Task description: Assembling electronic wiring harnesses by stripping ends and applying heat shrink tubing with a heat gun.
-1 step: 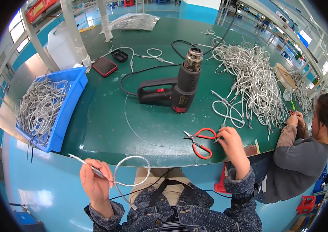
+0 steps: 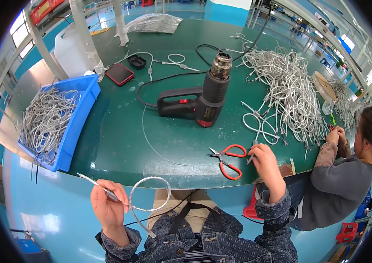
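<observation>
My left hand (image 2: 108,205) is closed on a silvery cable (image 2: 168,188) at the near table edge. One end of the cable sticks out past the fingers, and the rest curls in a loop to the right. A dark grey sleeve (image 2: 111,195) on it shows between the fingers. My right hand (image 2: 267,168) pinches a small grey piece (image 2: 251,159), perhaps a cable end, above the table's front edge. Just left of that hand lie red-handled snips (image 2: 230,165), blades apart. Beyond it, looped cables (image 2: 258,125) rest on the table.
A black heat gun (image 2: 210,98) stands nozzle up mid-table. A blue bin (image 2: 78,120) of cables sits left, and a large cable heap (image 2: 286,83) right. Behind are a phone (image 2: 119,74) and black tray (image 2: 137,62). A co-worker (image 2: 343,175) works at the right.
My right hand has shifted slightly to the right, and the small grey piece in its fingers shows more plainly. My left hand and its cable have hardly moved.
</observation>
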Available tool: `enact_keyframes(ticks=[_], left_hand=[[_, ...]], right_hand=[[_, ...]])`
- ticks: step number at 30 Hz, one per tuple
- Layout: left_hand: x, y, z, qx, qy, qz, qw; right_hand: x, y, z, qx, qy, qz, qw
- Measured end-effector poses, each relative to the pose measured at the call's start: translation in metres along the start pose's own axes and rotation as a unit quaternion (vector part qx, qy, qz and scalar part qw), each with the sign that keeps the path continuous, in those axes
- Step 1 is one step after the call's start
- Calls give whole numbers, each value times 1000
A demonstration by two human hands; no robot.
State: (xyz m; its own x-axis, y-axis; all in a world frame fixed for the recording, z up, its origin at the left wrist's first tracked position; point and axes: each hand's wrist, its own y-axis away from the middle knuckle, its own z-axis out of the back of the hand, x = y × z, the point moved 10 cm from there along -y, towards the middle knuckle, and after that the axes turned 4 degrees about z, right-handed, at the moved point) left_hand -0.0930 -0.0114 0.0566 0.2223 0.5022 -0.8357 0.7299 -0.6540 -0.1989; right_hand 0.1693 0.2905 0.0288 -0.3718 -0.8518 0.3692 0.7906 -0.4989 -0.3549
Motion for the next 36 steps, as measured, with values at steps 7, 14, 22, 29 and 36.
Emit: enact_keyframes(ticks=[7,14,22,29,36], left_hand=[[8,-3,10,1,-34,20,999],[12,-6,11,5,-59,23,998],[32,-2,-7,58,-107,90,988],[68,1,-23,89,-153,217,960],[59,1,-11,65,-130,200,969]], right_hand=[[33,-16,-5,26,15,10,1000],[62,-30,-39,67,20,28,997],[75,-39,-47,49,60,30,997],[136,-55,-93,58,-44,96,993],[133,-61,-110,48,-24,104,993]])
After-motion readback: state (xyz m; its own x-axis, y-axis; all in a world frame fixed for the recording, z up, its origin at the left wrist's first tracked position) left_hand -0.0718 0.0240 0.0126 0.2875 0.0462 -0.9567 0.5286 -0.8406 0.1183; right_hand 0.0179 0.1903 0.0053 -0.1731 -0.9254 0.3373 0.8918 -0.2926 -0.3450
